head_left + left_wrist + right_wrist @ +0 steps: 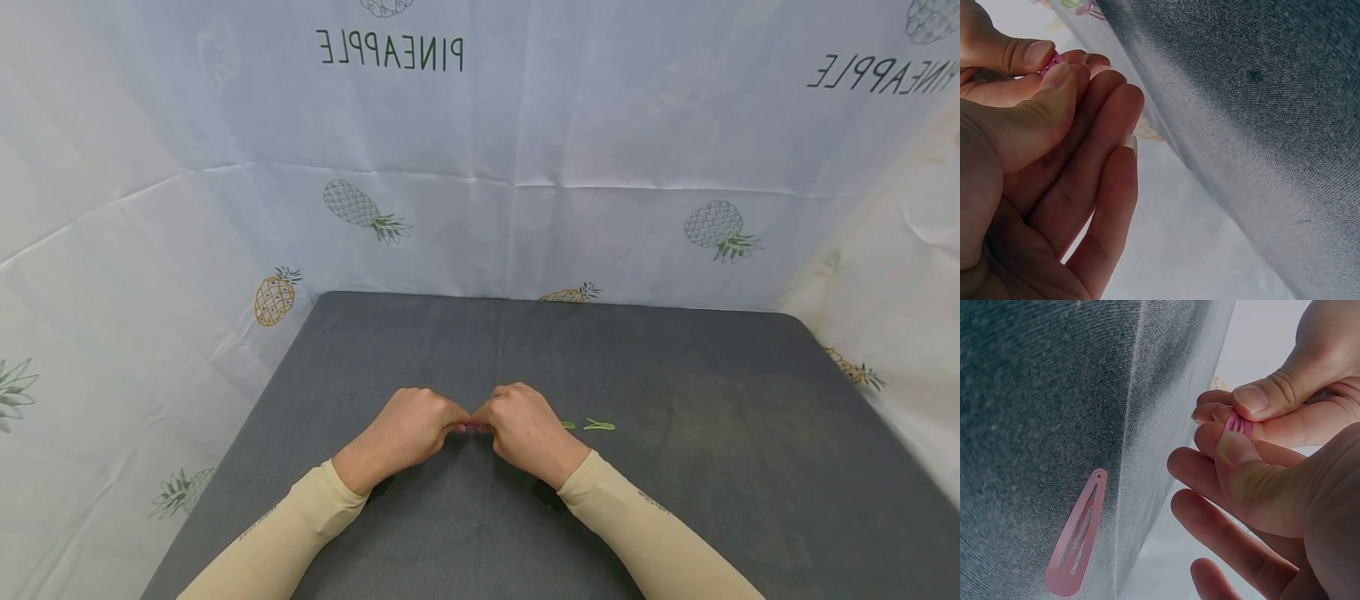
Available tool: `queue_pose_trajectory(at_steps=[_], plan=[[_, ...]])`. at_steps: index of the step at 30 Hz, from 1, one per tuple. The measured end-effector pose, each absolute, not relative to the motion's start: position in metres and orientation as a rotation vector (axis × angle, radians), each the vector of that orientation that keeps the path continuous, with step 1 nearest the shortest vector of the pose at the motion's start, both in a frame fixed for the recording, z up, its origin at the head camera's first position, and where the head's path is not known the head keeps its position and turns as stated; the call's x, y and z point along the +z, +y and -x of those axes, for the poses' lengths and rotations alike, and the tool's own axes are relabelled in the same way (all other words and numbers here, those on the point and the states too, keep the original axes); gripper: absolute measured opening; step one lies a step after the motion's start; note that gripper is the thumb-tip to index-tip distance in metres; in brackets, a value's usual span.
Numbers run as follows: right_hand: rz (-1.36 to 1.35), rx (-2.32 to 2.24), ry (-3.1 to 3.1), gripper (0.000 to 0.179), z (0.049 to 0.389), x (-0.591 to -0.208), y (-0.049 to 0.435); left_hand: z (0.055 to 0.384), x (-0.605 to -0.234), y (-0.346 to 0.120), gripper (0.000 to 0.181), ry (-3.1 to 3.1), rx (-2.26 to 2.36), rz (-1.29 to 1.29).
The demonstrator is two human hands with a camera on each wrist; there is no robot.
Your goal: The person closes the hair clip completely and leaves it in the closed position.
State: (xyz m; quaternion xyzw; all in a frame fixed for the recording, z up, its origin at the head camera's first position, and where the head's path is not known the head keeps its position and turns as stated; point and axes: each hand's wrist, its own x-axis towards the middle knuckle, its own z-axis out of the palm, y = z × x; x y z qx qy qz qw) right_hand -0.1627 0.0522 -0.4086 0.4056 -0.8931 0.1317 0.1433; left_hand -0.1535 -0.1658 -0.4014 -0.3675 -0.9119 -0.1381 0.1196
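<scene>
In the head view my left hand and right hand meet over the middle of the dark table. Both pinch a small pink snap hair clip between thumb and index finger. Only a short stretch of its slotted body shows between the thumbs; the fingertips cover the ends. In the left wrist view, a sliver of this pink clip is visible. Another pink snap clip lies flat on the cloth in the right wrist view. Beside my right hand lie a green clip and another green piece, partly hidden.
The table has a dark grey cloth cover with a seam down the middle. A white curtain printed with pineapples stands behind it and along both sides. Pale sleeves cover both forearms.
</scene>
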Motion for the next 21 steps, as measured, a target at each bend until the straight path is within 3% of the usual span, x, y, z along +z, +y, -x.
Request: queue_pose_trajectory(at_steps=[21], plan=[[-1.169, 0.353, -2.582, 0.032, 0.1627, -0.4106, 0.0523, 0.1538, -0.4023, -0.1667, 0.006, -2.651, -0.432, 1.085]])
